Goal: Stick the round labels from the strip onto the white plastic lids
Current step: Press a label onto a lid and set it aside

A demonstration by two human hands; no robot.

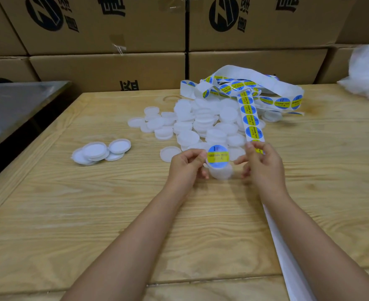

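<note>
Bare backing tape (287,246) trails under right forearm on wooden counter (92,213). Left grip (187,164) curled round white lid (221,172), round label (218,157) against its top. Right grip (262,162) just beside, pinching label strip (250,120) end. Beyond: lid pile (201,122), small lid cluster (101,152) to left, cardboard boxes (107,68) behind.

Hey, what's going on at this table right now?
A person is labelling lids by hand. The left hand holds a white lid with a blue and yellow round label on it; the right hand pinches the end of the label strip. A pile of bare lids lies behind, and a few lids sit apart to the left.
</note>
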